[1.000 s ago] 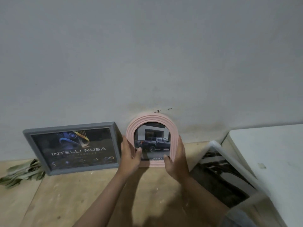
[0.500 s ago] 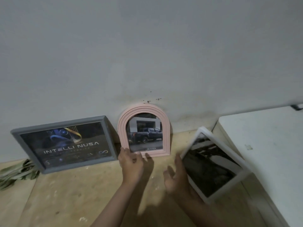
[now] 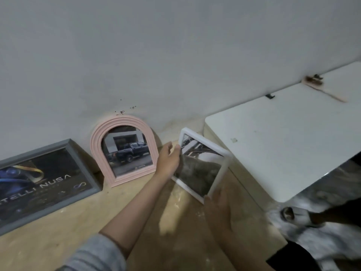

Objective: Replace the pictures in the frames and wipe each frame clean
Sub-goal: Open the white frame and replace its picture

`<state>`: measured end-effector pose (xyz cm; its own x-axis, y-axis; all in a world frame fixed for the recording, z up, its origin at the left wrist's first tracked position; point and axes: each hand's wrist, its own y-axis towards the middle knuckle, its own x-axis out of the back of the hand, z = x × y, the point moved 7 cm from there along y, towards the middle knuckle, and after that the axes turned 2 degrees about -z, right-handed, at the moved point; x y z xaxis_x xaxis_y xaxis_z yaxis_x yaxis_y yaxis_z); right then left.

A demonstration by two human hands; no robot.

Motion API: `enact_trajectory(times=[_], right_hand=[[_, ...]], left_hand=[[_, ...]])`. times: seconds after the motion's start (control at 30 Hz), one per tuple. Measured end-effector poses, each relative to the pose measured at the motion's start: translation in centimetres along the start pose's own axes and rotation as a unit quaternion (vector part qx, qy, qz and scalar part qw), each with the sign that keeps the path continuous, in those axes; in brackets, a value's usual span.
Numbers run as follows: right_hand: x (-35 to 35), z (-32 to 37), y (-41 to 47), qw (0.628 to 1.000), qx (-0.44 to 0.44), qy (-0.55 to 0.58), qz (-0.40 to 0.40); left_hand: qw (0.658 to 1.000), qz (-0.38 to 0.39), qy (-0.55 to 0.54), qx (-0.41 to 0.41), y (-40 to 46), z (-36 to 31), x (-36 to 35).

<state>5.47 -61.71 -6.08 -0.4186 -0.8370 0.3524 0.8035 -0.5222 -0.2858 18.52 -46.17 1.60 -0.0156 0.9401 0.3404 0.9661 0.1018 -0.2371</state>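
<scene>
**Two hands on a white frame beside a row of leaning frames**

Far left of both hands, a grey frame (image 3: 39, 184) with a dark poster leans against the pale wall (image 3: 175, 55), its left side cut by the picture edge. Between it and the left hand stands a pink arched frame (image 3: 125, 151) holding a photograph of a dark pickup truck; it leans on the wall, its foot on the wooden floor (image 3: 48, 237). A narrow strip of floor separates the pink frame's right edge from the left hand. Bare floor lies below the two leaning frames, on the near side of the left forearm.

The left hand (image 3: 168, 159) reaches forward from a grey sleeve (image 3: 93, 255), forearm extended, fingers lightly curved, thumb and fingertips at the left edge of the white frame (image 3: 220, 174); whether they clamp it or only touch it cannot be told. The white frame is tilted, its upper corner near the wall and its lower corner toward the viewer. The right hand (image 3: 216, 208) meets that lower corner with fingers fairly straight and raised against the border; a closed grip is not evident.

Just right of the held frame rises the rounded edge of a white tabletop (image 3: 283, 143), leaving only a slim gap. Far along it lies a pink-handled brush (image 3: 322, 89). Below the tabletop, right of the right hand, sits crumpled grey cloth (image 3: 312, 231).
</scene>
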Motion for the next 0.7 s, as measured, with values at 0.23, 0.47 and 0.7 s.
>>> enact_trajectory(times=[0.23, 0.47, 0.7], right_hand=[[0.1, 2.3, 0.5, 0.993, 0.110, -0.026, -0.036], [3.2, 7.7, -3.2, 0.933, 0.355, 0.038, -0.052], [0.2, 9.6, -9.1, 0.773, 0.631, -0.068, 0.022]], left_hand=[[0.998, 0.014, 0.010, -0.053, -0.7, -1.9, -0.8], [0.987, 0.044, -0.155, 0.020, -2.1, -1.0, 2.0], [0.931, 0.012, -0.351, 0.096, -6.4, 3.0, 9.8]])
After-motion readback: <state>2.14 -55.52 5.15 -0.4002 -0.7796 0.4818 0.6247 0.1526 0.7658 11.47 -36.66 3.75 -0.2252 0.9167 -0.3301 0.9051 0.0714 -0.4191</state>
